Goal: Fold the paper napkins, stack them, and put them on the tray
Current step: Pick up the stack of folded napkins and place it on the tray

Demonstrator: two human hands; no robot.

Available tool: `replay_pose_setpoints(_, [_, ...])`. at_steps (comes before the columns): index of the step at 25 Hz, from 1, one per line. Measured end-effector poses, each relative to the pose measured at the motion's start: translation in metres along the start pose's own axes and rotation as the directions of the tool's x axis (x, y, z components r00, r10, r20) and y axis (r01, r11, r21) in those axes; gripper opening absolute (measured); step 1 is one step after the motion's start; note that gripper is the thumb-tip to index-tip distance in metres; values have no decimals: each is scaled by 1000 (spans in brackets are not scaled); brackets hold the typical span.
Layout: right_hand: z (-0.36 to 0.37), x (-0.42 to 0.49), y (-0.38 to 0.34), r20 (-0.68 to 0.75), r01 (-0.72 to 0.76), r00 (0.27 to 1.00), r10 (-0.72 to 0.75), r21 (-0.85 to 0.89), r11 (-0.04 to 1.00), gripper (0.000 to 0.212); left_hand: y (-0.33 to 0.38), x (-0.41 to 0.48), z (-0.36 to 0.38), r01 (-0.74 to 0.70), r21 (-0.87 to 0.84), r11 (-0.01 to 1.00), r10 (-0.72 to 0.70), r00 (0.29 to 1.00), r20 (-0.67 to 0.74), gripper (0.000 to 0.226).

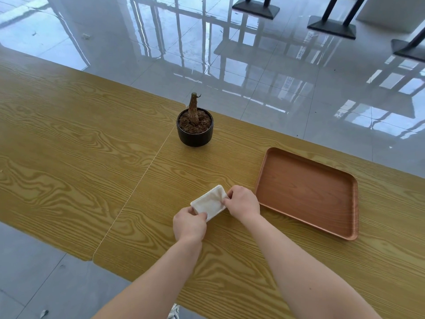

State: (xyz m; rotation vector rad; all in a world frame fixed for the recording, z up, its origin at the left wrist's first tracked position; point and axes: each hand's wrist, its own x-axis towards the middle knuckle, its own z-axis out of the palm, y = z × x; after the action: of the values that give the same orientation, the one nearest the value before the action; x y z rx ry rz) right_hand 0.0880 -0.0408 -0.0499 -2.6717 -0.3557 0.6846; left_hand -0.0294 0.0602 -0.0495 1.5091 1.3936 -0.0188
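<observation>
Head view: folded napkins on the table — left fingers and right fingers pinch opposite ends.

A black pot with brown soil and a bare cut stump stands near the far edge of the wood-grain table; dark table bases rest on the glossy tiled floor.

White napkin, reddish-brown tray, yellow wood-grain table, black pot

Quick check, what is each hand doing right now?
Left hand: closed, pinching the near corner of the folded white paper napkin.
Right hand: closed, pinching the napkin's right edge.
</observation>
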Motion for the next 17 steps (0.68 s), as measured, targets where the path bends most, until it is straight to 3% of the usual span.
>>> replay_pose_setpoints(4, [12, -14, 1, -39, -77, 996, 78, 24, 997, 21, 5, 7, 1, -110, 190, 976, 109, 994, 20, 46])
replay_pose_setpoints(9, [23, -25, 1, -111, -89, 989, 100, 92, 992, 20, 17, 9, 4, -176, 219, 960, 173, 984, 35, 45])
replay_pose_setpoints(13, [18, -26, 6, -76, -138, 985, 156, 196, 971, 12, 20, 11, 3, -20, 88, 996, 20, 1000, -2, 53])
replay_pose_setpoints(17, [13, -27, 9, -48, -177, 979, 196, 269, 947, 17, 22, 15, 6, 187, -140, 972, -171, 978, 123, 31])
